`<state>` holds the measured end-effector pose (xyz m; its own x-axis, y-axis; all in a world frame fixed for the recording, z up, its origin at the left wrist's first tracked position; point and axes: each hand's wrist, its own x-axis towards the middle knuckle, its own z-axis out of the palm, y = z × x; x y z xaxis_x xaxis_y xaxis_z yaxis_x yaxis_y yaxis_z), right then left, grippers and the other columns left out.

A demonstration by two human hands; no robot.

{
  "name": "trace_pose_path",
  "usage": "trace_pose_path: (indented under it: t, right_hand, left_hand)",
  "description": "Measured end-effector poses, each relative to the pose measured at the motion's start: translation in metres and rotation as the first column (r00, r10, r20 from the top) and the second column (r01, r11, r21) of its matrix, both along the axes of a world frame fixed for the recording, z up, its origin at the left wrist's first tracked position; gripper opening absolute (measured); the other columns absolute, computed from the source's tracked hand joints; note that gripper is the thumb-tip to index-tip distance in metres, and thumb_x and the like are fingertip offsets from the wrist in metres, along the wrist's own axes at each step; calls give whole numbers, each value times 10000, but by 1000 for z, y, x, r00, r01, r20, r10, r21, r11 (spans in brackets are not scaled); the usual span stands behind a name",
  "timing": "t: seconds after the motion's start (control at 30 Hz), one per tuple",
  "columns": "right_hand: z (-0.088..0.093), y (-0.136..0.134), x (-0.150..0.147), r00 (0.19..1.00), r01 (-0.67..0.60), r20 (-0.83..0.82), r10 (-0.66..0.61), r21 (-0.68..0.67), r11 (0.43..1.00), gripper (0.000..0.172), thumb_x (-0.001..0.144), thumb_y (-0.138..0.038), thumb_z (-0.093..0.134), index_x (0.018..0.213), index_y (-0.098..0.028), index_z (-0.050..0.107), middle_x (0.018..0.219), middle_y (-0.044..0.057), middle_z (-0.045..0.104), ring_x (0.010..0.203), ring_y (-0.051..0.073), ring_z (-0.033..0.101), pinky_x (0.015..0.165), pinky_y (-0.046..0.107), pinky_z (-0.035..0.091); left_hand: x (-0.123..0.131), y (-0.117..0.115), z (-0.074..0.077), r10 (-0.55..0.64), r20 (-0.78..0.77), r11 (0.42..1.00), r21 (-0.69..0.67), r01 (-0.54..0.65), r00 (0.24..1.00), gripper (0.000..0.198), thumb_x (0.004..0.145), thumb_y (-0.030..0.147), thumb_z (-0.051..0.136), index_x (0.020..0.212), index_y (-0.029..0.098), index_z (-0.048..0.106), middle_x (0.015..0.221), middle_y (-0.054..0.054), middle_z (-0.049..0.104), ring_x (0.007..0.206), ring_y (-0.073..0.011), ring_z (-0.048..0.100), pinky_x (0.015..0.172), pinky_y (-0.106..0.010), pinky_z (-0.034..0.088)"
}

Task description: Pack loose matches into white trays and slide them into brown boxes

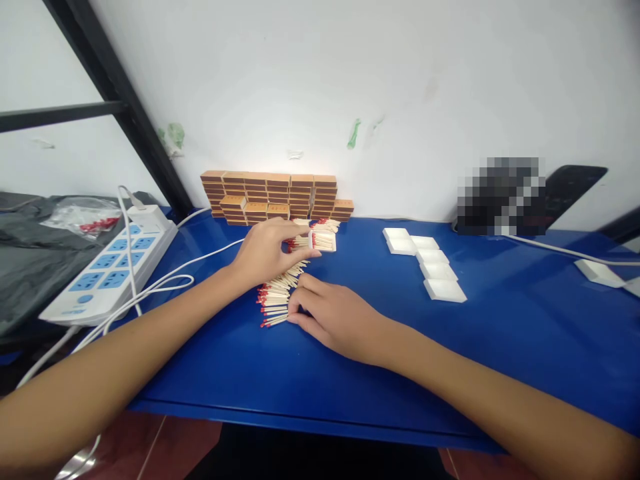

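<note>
A loose heap of red-headed matches [275,297] lies on the blue table, heads mostly to the left. My right hand [340,320] is beside the heap, thumb and fingers pinched at the plain ends of the nearest matches. Farther back, my left hand [265,250] curls over more matches. Its thumb and index finger sit at the front and back of the left end of a small white matchbox tray [327,247], which is filled with matches. Behind the tray lie further matches [327,225]. The left hand's other fingers are partly hidden.
Stacked brown matchboxes [275,180] stand against the wall. Several white matchbox trays [435,270] lie to the right. A white power strip [113,267] with loose cables is at the left. A dark device [575,190], partly pixelated, stands at the back right.
</note>
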<state>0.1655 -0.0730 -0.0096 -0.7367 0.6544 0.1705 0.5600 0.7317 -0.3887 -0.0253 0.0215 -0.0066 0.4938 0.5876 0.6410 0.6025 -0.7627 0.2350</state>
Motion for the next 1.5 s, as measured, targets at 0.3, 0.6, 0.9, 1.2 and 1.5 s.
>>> trace_pose_path:
  t: [0.3,0.6,0.9,1.2,1.5]
  right_hand:
    - [-6,1,-2,998,-30,-59,33,40,999,111,1042,-219,568,1013,-165,660,1053,48,617,805,140,574,722,285,450]
    - [-7,1,-3,996,-56,-71,60,52,997,122,1051,-228,561,1014,-172,663,1057,49,629,829,145,589,729,285,451]
    - [-1,1,-1,1000,1,-26,1,72,997,124,1053,-233,541,995,-179,636,1036,47,620,798,153,590,688,286,431]
    - [10,49,49,832,503,-388,-396,231,833,70,1007,-231,558,975,-205,615,980,61,599,787,189,567,721,330,437]
    - [4,54,49,879,409,-344,-330,190,893,31,972,-215,597,963,-206,626,954,40,578,801,178,566,706,308,414]
  left_hand:
    - [1,-1,0,5,0,1000,-9,-5,1000,415,860,559,778,1097,219,782,891,-39,767,821,-206,701,767,-330,507]
    - [1,-1,0,4,-2,1000,-2,-4,1000,418,862,576,769,1088,224,786,871,-43,765,802,-204,695,749,-329,507]
    - [0,1,-1,6,-7,1000,9,-5,1000,445,861,596,758,1095,218,788,907,-62,776,823,-213,701,772,-336,529]
    - [0,0,-1,-8,-8,1000,28,8,1000,441,851,575,778,1091,205,792,906,-72,780,824,-218,712,786,-338,536]
    - [6,-8,1,-73,13,997,24,73,997,480,849,617,756,1096,207,789,918,-68,794,820,-203,719,769,-316,535]
